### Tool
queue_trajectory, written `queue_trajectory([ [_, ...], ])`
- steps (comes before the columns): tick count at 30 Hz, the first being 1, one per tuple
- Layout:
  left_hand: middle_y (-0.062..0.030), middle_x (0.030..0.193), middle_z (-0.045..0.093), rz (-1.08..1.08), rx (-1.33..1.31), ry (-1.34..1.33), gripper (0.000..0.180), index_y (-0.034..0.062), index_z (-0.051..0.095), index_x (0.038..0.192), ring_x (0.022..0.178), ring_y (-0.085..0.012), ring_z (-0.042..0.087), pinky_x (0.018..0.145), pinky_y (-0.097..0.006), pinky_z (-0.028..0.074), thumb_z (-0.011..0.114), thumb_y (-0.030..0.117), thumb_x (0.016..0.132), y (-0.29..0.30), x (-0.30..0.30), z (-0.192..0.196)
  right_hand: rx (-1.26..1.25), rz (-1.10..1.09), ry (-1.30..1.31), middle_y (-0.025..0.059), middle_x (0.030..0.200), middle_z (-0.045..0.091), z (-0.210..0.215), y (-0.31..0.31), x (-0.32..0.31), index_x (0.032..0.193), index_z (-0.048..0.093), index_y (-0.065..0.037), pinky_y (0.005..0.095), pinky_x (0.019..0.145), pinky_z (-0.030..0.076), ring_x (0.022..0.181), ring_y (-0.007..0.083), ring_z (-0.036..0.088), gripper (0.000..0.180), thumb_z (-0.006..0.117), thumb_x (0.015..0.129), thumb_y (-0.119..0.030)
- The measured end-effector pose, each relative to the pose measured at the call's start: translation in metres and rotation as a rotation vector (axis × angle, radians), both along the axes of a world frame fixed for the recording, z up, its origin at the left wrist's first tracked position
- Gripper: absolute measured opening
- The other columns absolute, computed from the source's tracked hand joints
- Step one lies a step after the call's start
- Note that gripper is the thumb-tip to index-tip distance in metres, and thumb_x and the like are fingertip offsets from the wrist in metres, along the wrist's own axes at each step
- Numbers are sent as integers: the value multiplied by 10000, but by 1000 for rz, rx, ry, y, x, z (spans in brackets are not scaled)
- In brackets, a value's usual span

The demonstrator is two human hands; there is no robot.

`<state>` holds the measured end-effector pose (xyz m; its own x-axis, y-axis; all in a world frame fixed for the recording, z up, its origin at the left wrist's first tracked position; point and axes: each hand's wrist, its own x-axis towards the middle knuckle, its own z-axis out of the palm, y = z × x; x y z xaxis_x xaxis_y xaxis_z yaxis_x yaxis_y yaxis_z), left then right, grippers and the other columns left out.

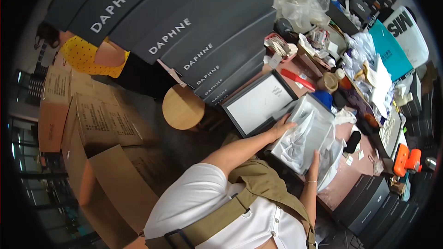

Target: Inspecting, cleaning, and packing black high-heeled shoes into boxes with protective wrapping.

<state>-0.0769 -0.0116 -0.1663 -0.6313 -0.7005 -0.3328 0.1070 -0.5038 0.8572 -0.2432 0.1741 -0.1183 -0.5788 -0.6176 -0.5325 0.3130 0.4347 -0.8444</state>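
Note:
An open shoebox (276, 150) lined with crumpled white tissue paper (295, 143) rests tilted at the table's near edge, in front of my body. My left hand (280, 128) grips its left side, with the fingers closed at the rim. At the box's right side is my right hand (314, 166), its fingers pressed against the wall and the paper; part of that hand is hidden. Whatever lies under the paper cannot be made out. Just left of the box lies a dark-edged lid (260, 101), its pale inner face up.
Tall stacked dark shoeboxes (198, 32) rise at the far left. A round wooden stool (183, 107) and brown cartons (106, 120) stand on the left, near a person in yellow (92, 55). A red tool (297, 80), jars (328, 82) and an orange tape dispenser (406, 160) clutter the table.

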Motion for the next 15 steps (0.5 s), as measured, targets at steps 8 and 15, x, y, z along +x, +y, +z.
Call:
queue_trajectory([
  [8, -221, 1285, 447, -296, -1299, -553, 531, -23, 416, 1308, 1189, -368, 448, 1028, -441, 354, 519, 50, 793, 30, 1, 67, 48, 454, 575, 241, 1308, 476, 56, -40, 33, 1401, 311, 32, 377, 943, 426, 1166, 315, 502, 646, 621, 877, -184],
  [15, -232, 1275, 468, -230, -1011, -435, 458, -12, 455, 1265, 1163, -382, 482, 1002, -434, 388, 481, 17, 808, 11, -7, 81, 66, 427, 687, 219, 1152, 564, -32, -49, 40, 1323, 398, 74, 343, 941, 418, 1030, 300, 563, 630, 631, 788, -165],
])
